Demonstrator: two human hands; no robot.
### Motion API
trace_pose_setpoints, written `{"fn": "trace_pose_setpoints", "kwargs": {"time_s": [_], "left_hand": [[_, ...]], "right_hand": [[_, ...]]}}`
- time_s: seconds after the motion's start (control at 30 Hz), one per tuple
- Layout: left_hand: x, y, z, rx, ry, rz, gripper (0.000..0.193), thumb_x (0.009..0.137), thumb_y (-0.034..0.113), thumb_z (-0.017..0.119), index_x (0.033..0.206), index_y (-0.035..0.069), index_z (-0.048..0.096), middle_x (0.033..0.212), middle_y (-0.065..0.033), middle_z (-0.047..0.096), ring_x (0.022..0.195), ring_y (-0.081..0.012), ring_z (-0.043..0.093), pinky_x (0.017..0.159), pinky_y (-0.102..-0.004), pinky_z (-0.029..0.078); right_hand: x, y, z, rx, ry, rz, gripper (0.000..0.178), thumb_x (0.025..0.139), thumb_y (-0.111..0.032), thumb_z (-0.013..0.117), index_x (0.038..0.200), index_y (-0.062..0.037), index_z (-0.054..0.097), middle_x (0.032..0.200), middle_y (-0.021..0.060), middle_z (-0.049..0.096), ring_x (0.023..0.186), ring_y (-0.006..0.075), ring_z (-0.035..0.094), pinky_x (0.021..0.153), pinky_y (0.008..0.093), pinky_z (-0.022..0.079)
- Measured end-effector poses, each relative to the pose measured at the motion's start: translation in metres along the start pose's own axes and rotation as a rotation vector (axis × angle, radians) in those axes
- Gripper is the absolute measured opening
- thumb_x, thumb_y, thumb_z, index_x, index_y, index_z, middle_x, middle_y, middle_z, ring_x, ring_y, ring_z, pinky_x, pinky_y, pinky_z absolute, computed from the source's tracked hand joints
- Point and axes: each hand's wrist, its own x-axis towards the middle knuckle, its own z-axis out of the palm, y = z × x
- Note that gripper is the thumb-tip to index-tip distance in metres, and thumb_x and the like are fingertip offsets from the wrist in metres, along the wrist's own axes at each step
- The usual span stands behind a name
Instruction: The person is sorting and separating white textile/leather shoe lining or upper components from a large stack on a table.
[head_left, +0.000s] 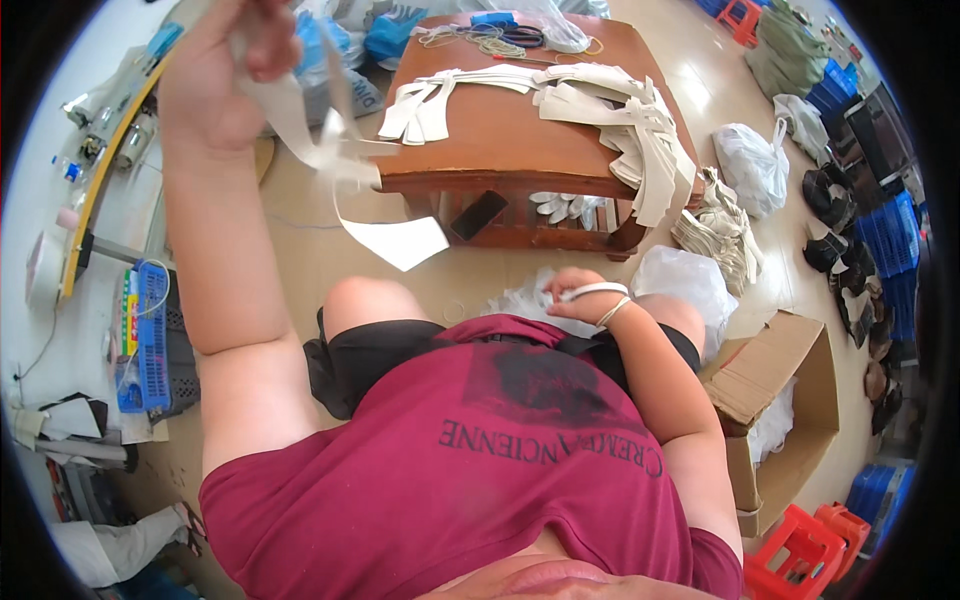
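Note:
My left hand point(220, 85) is raised at the upper left, its fingers closed on a dangling bunch of white cut strips point(400, 243). The strips are partly smeared by motion, and they hang beside the near left corner of the brown wooden table point(470, 110). Low over my lap, my right hand point(572, 293) has curled fingers; whatever they may hold is hidden. A pale band circles that wrist, and crumpled clear plastic lies just behind the hand. On the table rest a fanned group of white pieces point(425, 110) and a larger overlapping pile point(620, 110) along the right edge.
Scissors point(520, 37) and cord lie at the table's far end. A dark phone-like slab point(478, 215) is at its near side. To my right stand an open cardboard box point(790, 420), a white bag point(752, 165) and red stools point(800, 550). Shelving point(110, 160) lines the left.

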Motion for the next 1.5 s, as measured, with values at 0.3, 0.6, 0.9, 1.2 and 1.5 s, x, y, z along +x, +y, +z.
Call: {"fn": "trace_pose_setpoints", "kwargs": {"time_s": [0.3,0.6,0.9,1.2,1.5], "left_hand": [[-0.011,-0.062,0.097,0.089,-0.047,-0.286,0.033,0.1,0.024,0.045,0.116,-0.002,0.058,0.116,-0.0155,0.066,0.047,-0.0031,0.042,0.042,-0.0173,0.03],[0.0,-0.101,0.118,-0.274,-0.196,-0.357,0.034,0.104,0.024,0.037,0.122,0.0,0.053,0.125,-0.0165,0.061,0.049,-0.0057,0.05,0.041,-0.0174,0.035],[0.025,-0.136,0.105,-0.457,-0.109,-0.478,0.031,0.104,0.022,0.036,0.121,0.001,0.052,0.127,-0.0162,0.059,0.053,-0.0099,0.056,0.041,-0.02,0.038],[0.021,-0.137,0.14,-0.493,-0.245,-0.438,0.034,0.104,0.023,0.033,0.124,0.002,0.051,0.13,-0.0162,0.058,0.054,-0.0113,0.057,0.042,-0.0208,0.037],[0.031,-0.159,0.129,-0.57,-0.129,-0.447,0.027,0.101,0.02,0.046,0.119,0.002,0.054,0.118,-0.0179,0.064,0.055,-0.011,0.061,0.039,-0.0182,0.037]], "right_hand": [[0.013,-0.074,-0.011,0.793,0.403,-0.222,0.036,0.073,-0.007,0.081,0.074,-0.0073,0.046,0.139,0.0167,0.045,0.097,0.0194,0.065,0.082,0.0322,0.053],[0.027,-0.051,0.003,0.718,0.832,0.086,0.037,0.076,-0.01,0.079,0.084,-0.0058,0.043,0.112,0.0147,0.066,0.067,0.0112,0.062,0.062,0.0281,0.051],[0.018,-0.013,-0.006,0.815,0.831,-0.026,0.049,0.07,-0.013,0.085,0.087,-0.0093,0.038,0.131,0.0199,0.056,0.105,0.0226,0.059,0.084,0.0343,0.05],[0.028,-0.014,0.005,0.274,1.145,0.126,0.059,0.064,-0.033,0.089,0.09,-0.007,0.043,0.075,0.0064,0.047,0.066,0.018,0.044,0.061,0.0343,0.045],[0.005,-0.014,-0.025,1.08,1.236,0.055,0.027,0.085,-0.003,0.069,0.088,-0.0091,0.043,0.082,0.0049,0.056,0.057,0.0137,0.056,0.049,0.0266,0.047]]}}
